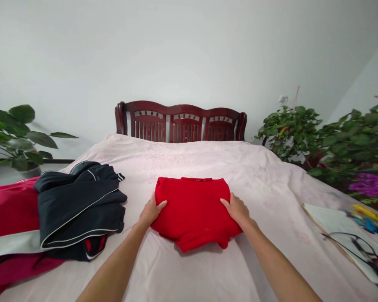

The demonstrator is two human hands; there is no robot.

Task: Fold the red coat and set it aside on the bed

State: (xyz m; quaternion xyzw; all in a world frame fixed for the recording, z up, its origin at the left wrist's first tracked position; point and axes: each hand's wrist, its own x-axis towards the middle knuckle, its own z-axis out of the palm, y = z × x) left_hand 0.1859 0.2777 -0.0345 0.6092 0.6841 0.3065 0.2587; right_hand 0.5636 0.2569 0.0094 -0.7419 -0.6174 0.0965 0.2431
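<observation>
A folded red garment [193, 209], perhaps a sweater, lies in the middle of the bed, its collar edge toward the headboard. My left hand [151, 209] grips its left side, thumb on top and the other fingers hidden beneath. On the opposite side my right hand [237, 208] holds the garment in the same way, thumb over the cloth. The near edge of the red cloth hangs unevenly, and its underside is out of sight.
Dark clothes with white piping [82, 205] lie in a heap at the left, over red and white clothing [12, 214]. A pale sheet [271, 188] covers the bed before a carved wooden headboard [184, 119]. Eyeglasses [362, 247] rest on a notebook [324, 214] at right. Potted plants flank the bed.
</observation>
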